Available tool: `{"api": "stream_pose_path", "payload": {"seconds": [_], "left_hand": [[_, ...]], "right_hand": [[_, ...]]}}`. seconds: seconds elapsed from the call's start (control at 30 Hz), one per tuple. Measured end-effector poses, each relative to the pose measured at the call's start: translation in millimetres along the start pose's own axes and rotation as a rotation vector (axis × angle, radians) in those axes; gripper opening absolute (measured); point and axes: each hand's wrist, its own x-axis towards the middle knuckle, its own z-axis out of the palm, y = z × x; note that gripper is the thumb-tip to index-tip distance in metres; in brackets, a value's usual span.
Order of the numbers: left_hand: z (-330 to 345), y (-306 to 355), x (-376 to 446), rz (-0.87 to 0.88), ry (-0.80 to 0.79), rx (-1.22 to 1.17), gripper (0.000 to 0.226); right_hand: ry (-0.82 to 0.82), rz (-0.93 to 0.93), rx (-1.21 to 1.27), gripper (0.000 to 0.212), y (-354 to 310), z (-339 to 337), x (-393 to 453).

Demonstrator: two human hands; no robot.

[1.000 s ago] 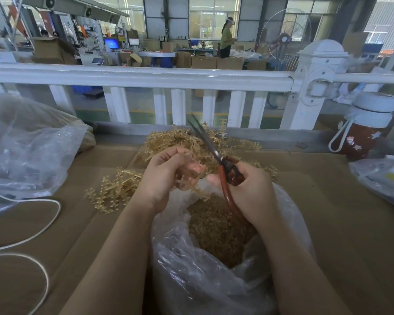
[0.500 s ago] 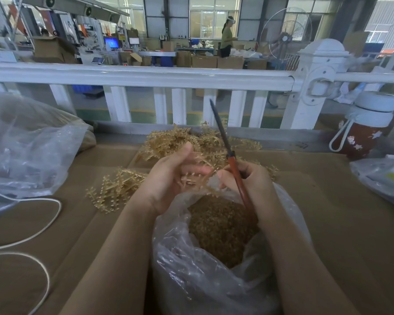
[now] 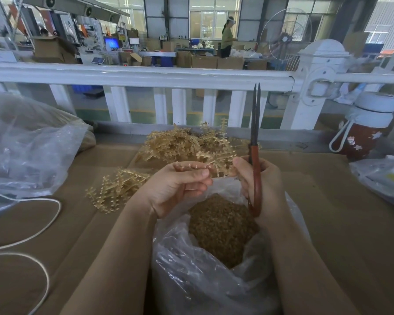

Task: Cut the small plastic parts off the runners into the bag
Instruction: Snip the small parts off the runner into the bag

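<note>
Head view, items as I log them. My left hand (image 3: 178,187): fingers curled, thumb and fingertips pinching a gold plastic runner (image 3: 214,165) by one end; the runner spans across to the right hand, its small studs pointing down. My right hand (image 3: 263,185): wrapped round the red handles of the scissors (image 3: 256,142), thumb tip touching the runner's far end; blades upright and nearly together, points well above both hands. Directly beneath the two hands: clear plastic bag (image 3: 203,280), mouth open, holding a heap of cut small parts (image 3: 221,226). Just beyond the hands: a loose pile of uncut runners (image 3: 180,144). Left of the left hand: a smaller cluster of runners (image 3: 114,189) lying flat on the cardboard-covered table (image 3: 350,223). Far left of the grip: a large crumpled clear bag (image 3: 27,146) and a white cord (image 3: 43,223) looping toward me. Far right: a red bottle with white lid and strap (image 3: 364,130). Behind everything: a white railing (image 3: 146,76).
</note>
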Motion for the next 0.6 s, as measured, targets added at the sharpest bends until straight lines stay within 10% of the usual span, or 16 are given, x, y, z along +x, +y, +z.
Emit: {"api": "stream_pose_path", "payload": {"seconds": [0.6], "left_hand": [[9.6, 2.9, 3.1, -0.052, 0.057, -0.053, 0.016]], "right_hand": [[0.06, -0.002, -0.03, 0.014, 4.7, 0.3, 4.2]]}}
